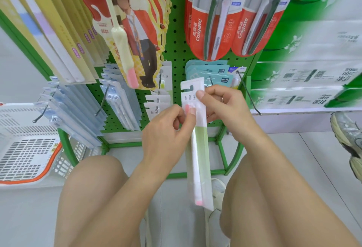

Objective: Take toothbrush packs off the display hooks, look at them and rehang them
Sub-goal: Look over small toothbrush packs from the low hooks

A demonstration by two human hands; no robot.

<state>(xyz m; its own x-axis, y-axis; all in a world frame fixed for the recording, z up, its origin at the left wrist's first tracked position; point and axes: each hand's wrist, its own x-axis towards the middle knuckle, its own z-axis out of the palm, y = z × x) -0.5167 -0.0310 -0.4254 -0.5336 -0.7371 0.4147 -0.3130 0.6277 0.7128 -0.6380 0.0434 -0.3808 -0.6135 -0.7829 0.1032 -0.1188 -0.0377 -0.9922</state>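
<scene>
two-hand grip [193, 107] on toothbrush pack [197, 148]

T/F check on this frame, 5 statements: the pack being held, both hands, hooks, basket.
1. Both hands hold one white-and-green toothbrush pack. True: left hand and right hand pinch its upper part.
2. The held pack hangs on a hook. False: it is off the hooks, its hang slot free.
3. The toothbrush inside has a blue handle end. False: the end is pink.
4. A white plastic basket with an orange rim sits at the left. True.
5. The red Colgate packs hang below the held pack. False: they hang above it, on the green pegboard.
</scene>
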